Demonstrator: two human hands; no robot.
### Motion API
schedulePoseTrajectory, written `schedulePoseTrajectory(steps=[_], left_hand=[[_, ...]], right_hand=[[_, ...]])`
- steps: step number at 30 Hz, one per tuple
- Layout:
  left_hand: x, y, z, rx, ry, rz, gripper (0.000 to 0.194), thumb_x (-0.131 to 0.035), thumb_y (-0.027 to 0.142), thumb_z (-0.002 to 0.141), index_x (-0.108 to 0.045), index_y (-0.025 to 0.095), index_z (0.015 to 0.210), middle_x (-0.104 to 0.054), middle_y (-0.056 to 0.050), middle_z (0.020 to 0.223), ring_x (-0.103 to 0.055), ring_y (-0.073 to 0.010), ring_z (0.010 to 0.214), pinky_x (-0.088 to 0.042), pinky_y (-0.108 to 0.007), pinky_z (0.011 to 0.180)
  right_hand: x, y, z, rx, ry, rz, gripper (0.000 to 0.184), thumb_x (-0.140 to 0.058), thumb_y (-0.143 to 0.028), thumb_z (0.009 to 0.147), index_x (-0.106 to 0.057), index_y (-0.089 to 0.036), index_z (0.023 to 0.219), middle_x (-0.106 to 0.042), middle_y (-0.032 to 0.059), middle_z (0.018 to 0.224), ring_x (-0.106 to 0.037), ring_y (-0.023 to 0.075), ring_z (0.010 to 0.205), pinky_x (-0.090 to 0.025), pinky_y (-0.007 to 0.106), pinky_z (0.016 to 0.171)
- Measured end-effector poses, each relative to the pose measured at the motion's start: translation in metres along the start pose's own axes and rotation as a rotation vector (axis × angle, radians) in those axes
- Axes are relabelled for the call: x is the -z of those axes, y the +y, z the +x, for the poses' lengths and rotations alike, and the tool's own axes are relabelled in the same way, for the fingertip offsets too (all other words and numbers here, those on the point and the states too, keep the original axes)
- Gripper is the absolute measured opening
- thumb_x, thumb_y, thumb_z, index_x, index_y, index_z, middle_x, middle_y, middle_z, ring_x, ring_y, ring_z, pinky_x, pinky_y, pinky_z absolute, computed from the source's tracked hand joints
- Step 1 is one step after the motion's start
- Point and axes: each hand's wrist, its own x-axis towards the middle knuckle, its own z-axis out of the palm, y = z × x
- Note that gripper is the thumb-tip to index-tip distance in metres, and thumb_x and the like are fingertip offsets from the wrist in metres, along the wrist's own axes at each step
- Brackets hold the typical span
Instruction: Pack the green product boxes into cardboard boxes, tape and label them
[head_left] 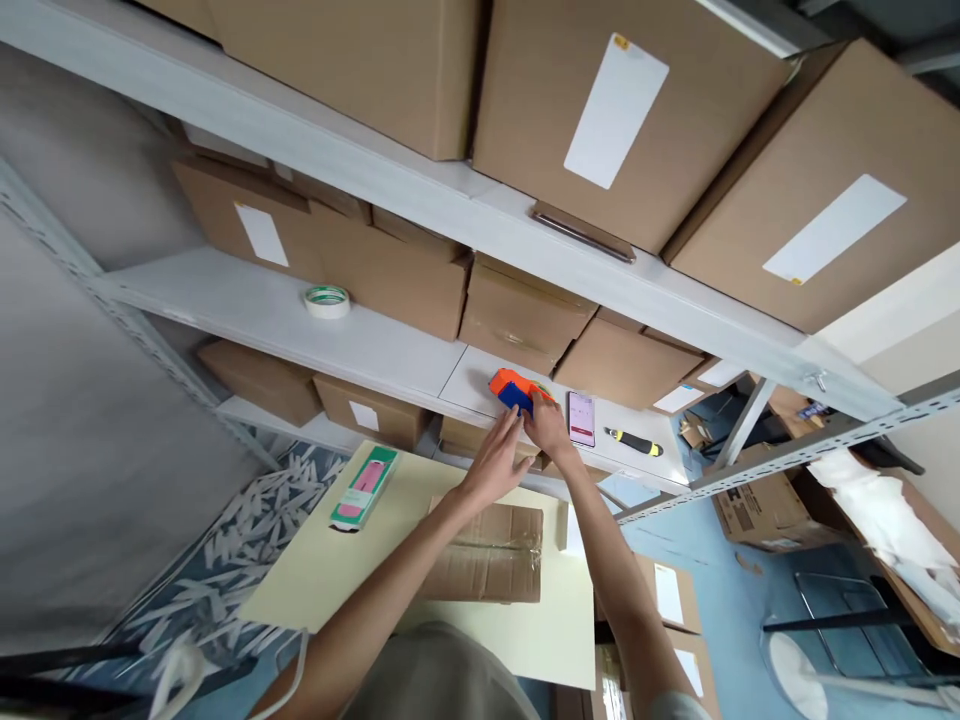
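My right hand (547, 425) is closed around the near end of an orange-and-blue tape dispenser (512, 391) on the middle shelf. Part of a green and yellow roll shows beside that grip. Just left of it, my left hand (495, 463) has its fingers stretched out, with the tips close to the blue side; whether they touch it I cannot tell. A phone (581, 418) with a lit screen lies right of my right hand. Beyond the phone is a black-and-yellow utility knife (634, 442).
A tape roll (327, 301) sits on the shelf (405, 345) at left. Cardboard boxes (525, 310) line the shelves. Below, a pale table (300, 560) carries a taped carton (495, 560) and a green-and-pink box (364, 488). A metal beam (450, 205) crosses above my hands.
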Motion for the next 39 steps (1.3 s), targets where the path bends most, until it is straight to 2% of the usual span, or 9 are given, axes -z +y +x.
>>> schedulePoseTrajectory(steps=[4,7,11,15,18,22,26,31,39], left_hand=[[0.002,-0.018,-0.028,0.076,-0.011,-0.007,0.078,-0.063,0.041,0.104,-0.037,0.015,0.173,-0.040,-0.024,0.178,-0.031,-0.0368,0.171,-0.036,-0.060,0.137],[0.010,-0.030,-0.062,0.206,0.047,0.006,0.073,-0.061,0.044,0.104,-0.044,0.015,0.168,-0.051,-0.023,0.172,-0.044,-0.0356,0.165,-0.040,-0.057,0.135],[0.026,-0.046,-0.123,0.456,0.169,0.056,0.069,-0.056,0.051,0.106,-0.051,0.011,0.162,-0.059,-0.025,0.164,-0.056,-0.0365,0.156,-0.045,-0.055,0.132],[0.031,-0.045,-0.185,0.681,0.144,0.121,0.067,-0.056,0.054,0.105,-0.055,0.011,0.157,-0.065,-0.024,0.158,-0.064,-0.0380,0.148,-0.052,-0.053,0.124],[0.019,-0.032,-0.210,0.745,0.035,0.106,0.063,-0.055,0.054,0.106,-0.058,0.013,0.154,-0.069,-0.024,0.154,-0.068,-0.0383,0.142,-0.056,-0.051,0.119],[-0.004,-0.014,-0.212,0.744,-0.031,0.096,0.076,-0.061,0.058,0.103,-0.050,0.009,0.160,-0.061,-0.028,0.161,-0.064,-0.0405,0.147,-0.055,-0.051,0.119],[-0.011,-0.015,-0.200,0.788,-0.006,0.147,0.092,-0.076,0.062,0.094,-0.048,0.007,0.162,-0.066,-0.030,0.154,-0.067,-0.0431,0.142,-0.056,-0.051,0.116],[-0.003,-0.037,-0.192,0.859,-0.085,0.164,0.056,-0.058,0.054,0.108,-0.068,0.016,0.147,-0.083,-0.020,0.122,-0.080,-0.0381,0.115,-0.060,-0.042,0.097],[0.018,-0.039,-0.196,0.825,-0.129,0.103,0.051,-0.043,0.043,0.113,-0.072,0.016,0.144,-0.083,-0.019,0.126,-0.079,-0.0360,0.116,-0.059,-0.039,0.093]], right_hand=[[-0.025,-0.005,0.012,0.034,0.018,-0.086,0.053,-0.042,-0.016,0.110,-0.050,-0.001,0.160,-0.064,0.0284,0.155,-0.056,0.0333,0.147,-0.033,0.047,0.130],[-0.039,0.001,-0.011,0.015,0.198,-0.023,0.059,-0.035,-0.020,0.112,-0.042,-0.002,0.168,-0.051,0.0287,0.167,-0.045,0.0352,0.158,-0.031,0.052,0.133],[-0.062,0.019,-0.097,-0.103,0.367,0.138,0.065,-0.028,-0.037,0.115,-0.034,-0.009,0.173,-0.044,0.0272,0.173,-0.036,0.0352,0.166,-0.034,0.060,0.133],[-0.099,0.029,-0.201,-0.294,0.256,0.312,0.075,-0.026,-0.053,0.115,-0.031,-0.009,0.174,-0.040,0.0288,0.176,-0.035,0.0380,0.168,-0.036,0.064,0.132],[-0.131,0.025,-0.246,-0.478,0.097,0.402,0.086,-0.031,-0.063,0.112,-0.030,-0.004,0.173,-0.038,0.0309,0.177,-0.038,0.0395,0.167,-0.037,0.060,0.132],[-0.158,0.013,-0.252,-0.662,-0.019,0.422,0.106,-0.048,-0.076,0.102,-0.029,0.002,0.172,-0.043,0.0344,0.172,-0.049,0.0421,0.160,-0.044,0.051,0.127],[-0.159,0.015,-0.243,-0.710,-0.008,0.395,0.109,-0.057,-0.082,0.095,-0.039,-0.004,0.168,-0.068,0.0313,0.149,-0.071,0.0428,0.134,-0.056,0.046,0.107],[-0.155,0.030,-0.248,-0.625,-0.005,0.516,0.085,-0.022,-0.071,0.109,-0.062,-0.008,0.151,-0.082,0.0228,0.119,-0.079,0.0319,0.104,-0.057,0.033,0.081],[-0.140,0.029,-0.262,-0.598,0.074,0.596,0.084,-0.024,-0.069,0.109,-0.071,-0.009,0.144,-0.081,0.0212,0.125,-0.076,0.0339,0.118,-0.060,0.038,0.093]])
